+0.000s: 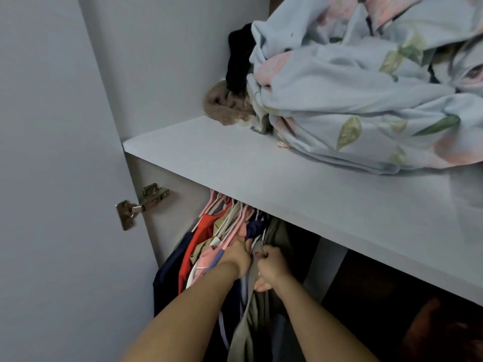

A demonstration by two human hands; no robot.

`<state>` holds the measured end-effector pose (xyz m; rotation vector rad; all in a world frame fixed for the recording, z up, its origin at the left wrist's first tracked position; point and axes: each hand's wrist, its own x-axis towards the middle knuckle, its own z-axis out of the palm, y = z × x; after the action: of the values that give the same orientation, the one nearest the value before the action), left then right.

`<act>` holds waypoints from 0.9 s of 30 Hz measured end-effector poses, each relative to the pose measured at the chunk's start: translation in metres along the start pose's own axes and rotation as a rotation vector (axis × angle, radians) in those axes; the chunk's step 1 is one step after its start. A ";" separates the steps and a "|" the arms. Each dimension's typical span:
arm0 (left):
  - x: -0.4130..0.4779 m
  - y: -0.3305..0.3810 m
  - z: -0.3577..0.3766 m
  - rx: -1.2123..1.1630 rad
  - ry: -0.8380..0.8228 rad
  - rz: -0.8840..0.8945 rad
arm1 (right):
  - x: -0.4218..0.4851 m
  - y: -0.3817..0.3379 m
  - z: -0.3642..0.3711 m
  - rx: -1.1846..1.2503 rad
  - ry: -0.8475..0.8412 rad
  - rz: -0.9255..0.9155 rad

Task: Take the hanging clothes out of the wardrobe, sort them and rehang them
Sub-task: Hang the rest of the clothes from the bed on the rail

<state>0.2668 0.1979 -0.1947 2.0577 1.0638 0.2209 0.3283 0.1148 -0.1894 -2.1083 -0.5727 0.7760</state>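
Under the shelf (235, 163), right hand (271, 262) clenches the grey garment (247, 330), apparently to part it from the packed hanging clothes (206, 244), which left hand (236, 256) braces aside, fingers buried, grip not determinable.

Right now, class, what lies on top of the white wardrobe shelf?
On the shelf lies a bundle of pale-blue floral bedding, with a black garment and a brown fuzzy item at its left end. Whatever sits behind or beneath the bedding is covered.
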 end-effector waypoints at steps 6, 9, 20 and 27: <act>-0.018 -0.014 -0.008 0.118 -0.051 -0.047 | -0.018 0.003 -0.013 -0.051 -0.112 0.055; -0.039 -0.026 -0.020 0.139 -0.030 -0.007 | -0.015 0.014 -0.009 -0.109 0.122 -0.070; -0.218 -0.193 -0.160 -0.122 0.104 -0.127 | -0.163 -0.046 0.137 -0.488 0.119 -0.495; -0.390 -0.296 -0.215 -0.185 0.154 -0.267 | -0.294 -0.061 0.292 -0.583 -0.190 -0.663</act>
<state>-0.2628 0.1261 -0.1881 1.7350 1.3467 0.3319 -0.0902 0.1215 -0.1868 -2.1264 -1.6579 0.4486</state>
